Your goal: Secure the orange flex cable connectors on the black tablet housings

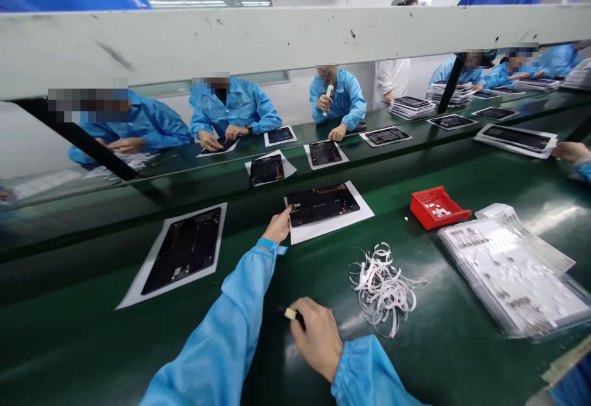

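Assembly line, green worktop, one person in a blue sleeve seen from above the hands.

Left hand: reached forward, fingers pinched on the near-left edge of a white sheet that carries a dark tablet chassis. Grip closed on the sheet edge, not on the chassis itself; likely so the part rides on the paper and the bare fingers stay off its open inside.

Right hand: resting low on the worktop close to the body, curled shut around a small tool with a pale tip. The tip pokes out to the left of the fist; the rest is hidden in the hand, so what kind of tool it is I cannot tell. It is held well apart from the chassis.

Just right of that hand: a loose heap of white peeled strips, lying where a hand would drop them. Further right, a stack of clear sheets with small parts, and beyond it a red tray, both within reach of the right side.

To the left, a second chassis on its own sheet, untouched.

Across the belt, other workers in blue coats sit with similar units before them.
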`<state>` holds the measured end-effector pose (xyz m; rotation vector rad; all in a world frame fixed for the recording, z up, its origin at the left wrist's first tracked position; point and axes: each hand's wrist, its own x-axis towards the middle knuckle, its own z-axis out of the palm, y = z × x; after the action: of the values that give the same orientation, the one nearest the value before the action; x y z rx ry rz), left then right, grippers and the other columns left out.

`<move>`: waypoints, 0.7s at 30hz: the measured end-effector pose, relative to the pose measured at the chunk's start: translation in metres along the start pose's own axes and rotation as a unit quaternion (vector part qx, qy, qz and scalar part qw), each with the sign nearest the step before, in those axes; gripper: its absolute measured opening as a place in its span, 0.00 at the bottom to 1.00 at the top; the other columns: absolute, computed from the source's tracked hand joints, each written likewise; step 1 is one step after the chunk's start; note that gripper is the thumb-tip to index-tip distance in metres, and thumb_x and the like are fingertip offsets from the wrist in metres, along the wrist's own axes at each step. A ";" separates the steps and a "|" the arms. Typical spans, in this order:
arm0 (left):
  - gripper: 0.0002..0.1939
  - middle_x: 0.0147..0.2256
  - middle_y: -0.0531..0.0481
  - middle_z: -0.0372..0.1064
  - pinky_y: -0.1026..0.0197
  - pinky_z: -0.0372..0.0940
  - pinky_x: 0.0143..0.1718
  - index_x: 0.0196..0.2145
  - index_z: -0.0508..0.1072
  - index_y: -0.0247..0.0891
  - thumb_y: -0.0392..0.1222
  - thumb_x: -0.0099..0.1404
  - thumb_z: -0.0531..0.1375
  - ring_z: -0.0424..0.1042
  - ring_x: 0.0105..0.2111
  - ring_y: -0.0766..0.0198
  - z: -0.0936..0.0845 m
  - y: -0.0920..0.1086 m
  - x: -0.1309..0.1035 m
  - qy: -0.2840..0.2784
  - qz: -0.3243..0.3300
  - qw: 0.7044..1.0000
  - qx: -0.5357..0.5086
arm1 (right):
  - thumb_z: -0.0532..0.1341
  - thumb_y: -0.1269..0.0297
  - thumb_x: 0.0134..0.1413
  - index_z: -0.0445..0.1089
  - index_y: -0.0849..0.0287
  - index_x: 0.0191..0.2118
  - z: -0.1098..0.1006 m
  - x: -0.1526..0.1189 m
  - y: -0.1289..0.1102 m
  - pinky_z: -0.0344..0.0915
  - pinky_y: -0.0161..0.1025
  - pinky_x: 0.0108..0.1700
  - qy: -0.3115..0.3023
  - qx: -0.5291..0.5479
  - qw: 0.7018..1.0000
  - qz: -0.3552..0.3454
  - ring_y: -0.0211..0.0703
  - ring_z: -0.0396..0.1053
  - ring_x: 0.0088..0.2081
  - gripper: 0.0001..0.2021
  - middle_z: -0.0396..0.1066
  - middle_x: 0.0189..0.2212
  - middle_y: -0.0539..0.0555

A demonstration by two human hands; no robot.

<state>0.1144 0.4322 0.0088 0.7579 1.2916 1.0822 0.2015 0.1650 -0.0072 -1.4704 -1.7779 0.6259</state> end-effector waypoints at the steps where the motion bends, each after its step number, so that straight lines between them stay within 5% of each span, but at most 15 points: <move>1: 0.12 0.42 0.45 0.71 0.56 0.72 0.38 0.46 0.70 0.31 0.41 0.68 0.58 0.73 0.38 0.61 -0.003 0.000 -0.005 -0.012 -0.012 1.000 -0.004 | 0.55 0.77 0.50 0.67 0.52 0.37 0.000 0.000 0.001 0.60 0.34 0.33 0.006 0.006 1.000 -0.003 0.41 0.72 0.33 0.12 0.71 0.32 0.46; 6: 0.07 0.37 0.46 0.75 0.59 0.72 0.38 0.41 0.74 0.30 0.31 0.64 0.61 0.75 0.34 0.64 -0.045 0.001 -0.046 -0.053 -0.029 0.998 -0.016 | 0.54 0.76 0.51 0.68 0.53 0.37 0.000 0.002 0.004 0.62 0.33 0.36 0.014 0.036 0.999 -0.022 0.41 0.72 0.34 0.12 0.73 0.32 0.48; 11: 0.13 0.37 0.43 0.77 0.62 0.72 0.40 0.40 0.75 0.31 0.22 0.57 0.61 0.77 0.35 0.61 -0.117 -0.011 -0.131 -0.023 -0.013 0.999 -0.046 | 0.53 0.73 0.54 0.70 0.54 0.39 0.002 -0.002 0.003 0.63 0.35 0.38 0.019 0.093 0.994 -0.053 0.42 0.72 0.34 0.11 0.74 0.33 0.50; 15: 0.26 0.43 0.44 0.75 0.61 0.73 0.43 0.48 0.71 0.35 0.19 0.53 0.62 0.77 0.41 0.59 -0.159 -0.044 -0.220 0.016 -0.032 0.997 -0.075 | 0.54 0.70 0.56 0.71 0.56 0.38 0.002 -0.010 -0.003 0.64 0.34 0.36 0.029 0.136 0.987 -0.076 0.39 0.71 0.31 0.09 0.74 0.31 0.50; 21: 0.41 0.44 0.46 0.76 0.52 0.64 0.56 0.58 0.65 0.46 0.28 0.47 0.70 0.73 0.49 0.52 -0.187 -0.112 -0.346 0.094 -0.156 0.963 -0.197 | 0.53 0.59 0.63 0.71 0.59 0.38 -0.010 -0.009 -0.008 0.64 0.35 0.34 0.078 0.184 0.980 0.001 0.41 0.70 0.33 0.12 0.73 0.32 0.54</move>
<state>-0.0261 0.0486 0.0024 0.1482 1.2476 1.1224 0.2052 0.1531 0.0032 -1.2292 -1.4494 0.7730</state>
